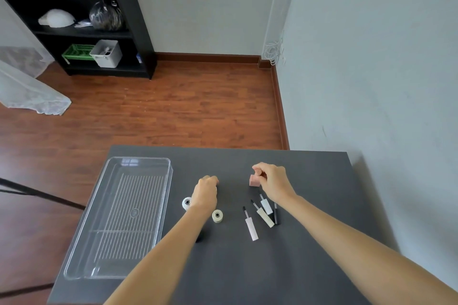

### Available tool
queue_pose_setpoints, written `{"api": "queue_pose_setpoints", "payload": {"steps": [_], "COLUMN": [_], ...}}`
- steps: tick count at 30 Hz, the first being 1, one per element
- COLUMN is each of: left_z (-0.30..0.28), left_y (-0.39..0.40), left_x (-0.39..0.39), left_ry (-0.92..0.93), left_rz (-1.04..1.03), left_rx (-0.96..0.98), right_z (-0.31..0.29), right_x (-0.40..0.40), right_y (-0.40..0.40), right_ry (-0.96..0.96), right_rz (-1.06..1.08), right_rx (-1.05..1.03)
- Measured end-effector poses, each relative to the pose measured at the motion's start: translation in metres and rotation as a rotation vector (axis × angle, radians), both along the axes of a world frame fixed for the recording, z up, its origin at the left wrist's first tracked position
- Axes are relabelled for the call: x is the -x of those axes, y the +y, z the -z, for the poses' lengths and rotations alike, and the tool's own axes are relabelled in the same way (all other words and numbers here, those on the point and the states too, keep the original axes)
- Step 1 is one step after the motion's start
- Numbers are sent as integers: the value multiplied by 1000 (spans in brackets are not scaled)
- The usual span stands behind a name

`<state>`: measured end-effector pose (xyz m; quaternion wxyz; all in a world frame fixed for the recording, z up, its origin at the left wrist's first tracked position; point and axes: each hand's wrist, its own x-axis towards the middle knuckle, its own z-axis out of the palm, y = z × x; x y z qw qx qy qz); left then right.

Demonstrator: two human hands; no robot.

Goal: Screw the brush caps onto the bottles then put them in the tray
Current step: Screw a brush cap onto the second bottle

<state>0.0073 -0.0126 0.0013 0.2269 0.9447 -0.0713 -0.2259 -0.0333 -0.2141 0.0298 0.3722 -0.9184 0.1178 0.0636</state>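
Bottles: white bottle (186, 203) and cream bottle (217, 216) stand uncapped on the dark surface (309, 205), either side of the left wrist.
Tray: clear tray (158, 205), nothing in it, at the surface's left.
Left hand: left hand (205, 190) curled knuckles-up; whether it grasps anything cannot be told.
Brush caps: four brush caps (262, 215) lie loose at centre-right.
Right hand: right hand (272, 181) pinches the pink bottle (254, 180) resting on the surface.

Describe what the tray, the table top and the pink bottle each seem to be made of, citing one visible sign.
Tray: clear glossy plastic, likely; the table shows through and its rim glints.
Table top: matte dark grey, perhaps laminate; no sharp reflections.
Pink bottle: opaque, matte pink; glass or plastic cannot be told.
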Motion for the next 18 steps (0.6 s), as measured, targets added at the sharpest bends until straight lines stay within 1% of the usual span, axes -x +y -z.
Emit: {"api": "queue_pose_setpoints", "payload": {"steps": [2,5,7,11,16,18], "left_z": [-4,-13,-18,-24,-26,-25], "left_y": [0,1,3,10,14,15], "left_x": [1,3,6,12,17,19], "left_ry": [2,3,-21,-64,-101,-105], "left_rz": [-19,-58,-91,-132,-131,-137], "left_rx": [8,38,78,170,203,214], "right_z": [-2,-3,2,24,29,30], "right_x": [7,27,48,81,71,66], "right_y": [4,16,26,41,37,33], "right_ry": [-19,-183,-239,-152,-86,-88], "right_rz": [33,117,139,191,233,229], "right_rx": [-23,-8,6,25,-34,-30]}}
